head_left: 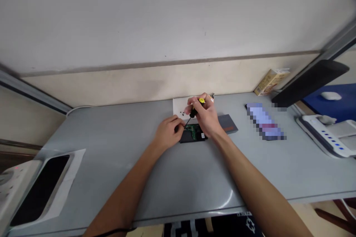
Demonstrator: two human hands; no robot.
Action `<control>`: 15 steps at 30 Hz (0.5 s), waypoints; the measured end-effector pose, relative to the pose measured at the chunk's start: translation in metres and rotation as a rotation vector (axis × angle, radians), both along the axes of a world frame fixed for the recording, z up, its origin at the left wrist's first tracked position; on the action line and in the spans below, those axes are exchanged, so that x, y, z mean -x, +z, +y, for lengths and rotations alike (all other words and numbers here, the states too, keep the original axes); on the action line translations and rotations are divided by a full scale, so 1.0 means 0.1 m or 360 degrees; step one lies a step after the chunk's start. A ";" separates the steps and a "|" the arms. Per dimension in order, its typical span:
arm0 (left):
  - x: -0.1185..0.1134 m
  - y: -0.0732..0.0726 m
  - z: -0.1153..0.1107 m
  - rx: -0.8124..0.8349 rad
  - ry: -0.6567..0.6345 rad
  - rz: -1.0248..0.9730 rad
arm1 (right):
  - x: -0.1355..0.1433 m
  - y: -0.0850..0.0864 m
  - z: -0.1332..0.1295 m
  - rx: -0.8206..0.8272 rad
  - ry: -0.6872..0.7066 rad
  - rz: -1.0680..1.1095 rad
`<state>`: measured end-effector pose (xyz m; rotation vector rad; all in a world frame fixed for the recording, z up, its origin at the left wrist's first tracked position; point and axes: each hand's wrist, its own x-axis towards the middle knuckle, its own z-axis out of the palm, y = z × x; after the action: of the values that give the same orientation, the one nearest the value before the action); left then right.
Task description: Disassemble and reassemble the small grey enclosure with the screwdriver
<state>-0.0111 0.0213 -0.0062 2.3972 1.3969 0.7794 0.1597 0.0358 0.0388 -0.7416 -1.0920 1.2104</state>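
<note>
Front left corner of the tabletop (111, 129): dark-screened slab (41, 189) on a white sheet (72, 172), white housing (18, 185) just beside it, at the left edge.

Left hand (168, 132): around mid-tabletop, nearer the back edge. Fingers curled at the left end of an opened black unit (186, 137) with a green circuit board (194, 132) showing. Can't tell if this grip pinches the unit or only presses on it.

Behind the unit, by the back edge: white paper (177, 106) with small dark bits (183, 113) on it. Too small to identify.

Screwdriver (193, 113), black and yellow, tilted, shaft running down-left to the board near the left fingertips; tip contact unclear. Right hand (208, 116): grip pinching its handle.

Right of that: gray box (228, 123), partly behind the right hand. Then phone (263, 120), screen blurred. Carton (269, 81) leans near the back right corner. White power strip (324, 137) at the right edge.
</note>
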 end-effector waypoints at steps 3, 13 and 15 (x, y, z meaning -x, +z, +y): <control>0.00 0.01 0.00 -0.0002 0.0013 0.0016 | -0.01 -0.01 0.01 -0.0015 -0.0094 -0.0120; 0.00 0.01 -0.01 0.0011 0.0008 -0.0005 | -0.06 -0.01 0.04 0.0042 0.0000 -0.0020; 0.00 0.01 -0.01 0.0015 0.0004 0.0001 | -0.07 -0.04 0.04 0.0027 -0.0080 -0.0023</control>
<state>-0.0114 0.0203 -0.0052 2.3889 1.4008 0.7711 0.1669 0.0401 0.0344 -0.7875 -1.0701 1.1750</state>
